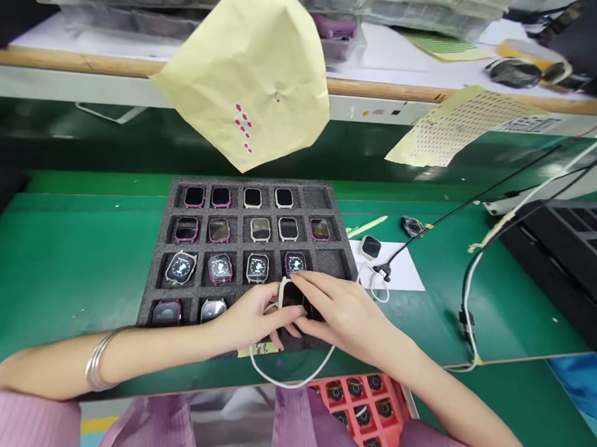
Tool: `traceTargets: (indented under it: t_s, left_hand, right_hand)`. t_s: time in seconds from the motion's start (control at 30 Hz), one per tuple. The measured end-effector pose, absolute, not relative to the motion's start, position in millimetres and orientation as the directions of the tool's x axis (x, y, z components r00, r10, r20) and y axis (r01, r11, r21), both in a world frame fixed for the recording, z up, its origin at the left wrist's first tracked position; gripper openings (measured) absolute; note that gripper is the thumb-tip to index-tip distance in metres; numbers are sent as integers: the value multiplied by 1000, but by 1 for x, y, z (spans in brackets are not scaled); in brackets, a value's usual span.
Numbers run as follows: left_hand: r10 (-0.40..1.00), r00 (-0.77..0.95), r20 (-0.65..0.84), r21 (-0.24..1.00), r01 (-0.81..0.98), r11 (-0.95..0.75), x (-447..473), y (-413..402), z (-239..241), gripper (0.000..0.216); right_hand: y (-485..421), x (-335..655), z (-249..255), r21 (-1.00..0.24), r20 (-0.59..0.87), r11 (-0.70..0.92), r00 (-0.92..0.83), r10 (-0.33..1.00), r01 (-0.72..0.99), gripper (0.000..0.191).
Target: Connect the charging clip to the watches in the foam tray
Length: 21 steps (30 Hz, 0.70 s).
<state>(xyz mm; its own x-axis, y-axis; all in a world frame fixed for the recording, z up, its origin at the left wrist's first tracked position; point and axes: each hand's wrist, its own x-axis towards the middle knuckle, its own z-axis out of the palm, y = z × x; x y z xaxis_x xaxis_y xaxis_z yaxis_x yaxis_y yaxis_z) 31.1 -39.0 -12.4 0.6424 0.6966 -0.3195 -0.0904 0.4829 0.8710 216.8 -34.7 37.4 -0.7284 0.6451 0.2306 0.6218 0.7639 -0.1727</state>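
Note:
Both hands hold one smartwatch [291, 294] with a pale case and a dark screen, over the front part of a grey foam tray [314, 198]. My left hand [258, 313] grips its left side, thumb across the lower screen. From the right, my right hand [350, 313] closes on it, its fingers covering much of the watch. A white charging cable [290, 386] loops below the hands; where its end meets the watch is hidden. Rows of smartwatches sit in the tray, such as a purple one [220, 197] and a lit one [257, 268].
Right of the tray, another watch [370, 246] and a cable plug [382, 272] lie on white paper [407, 272]. A red tray [356, 410] with round parts is below the table edge. Yellow sheets [267, 55] hang from the shelf [365, 89]. Cables [470, 286] dangle at right.

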Motion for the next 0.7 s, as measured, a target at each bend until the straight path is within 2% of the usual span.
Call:
traceTargets:
  t_s: [0.13,0.3,0.47,0.7]
  left_hand:
    - [704,645,-297,867,-128,482,31,-37,-11,31]
    - [721,607,-334,828,-176,532,28,-37,-10,33]
    - [689,645,-330,829,-152,539,25,-35,-6,41]
    - [666,660,-349,842,-90,531,24,-35,-2,41]
  right_hand:
    - [-32,215,33,-196,214,761,-730,649,618,34]
    - [-31,214,17,-287,339,765,-685,644,577,36]
    - [-30,215,5,-369,449,771,-627,637,519,35]
    - [-32,216,4,-402,482,772,-603,635,492,38]
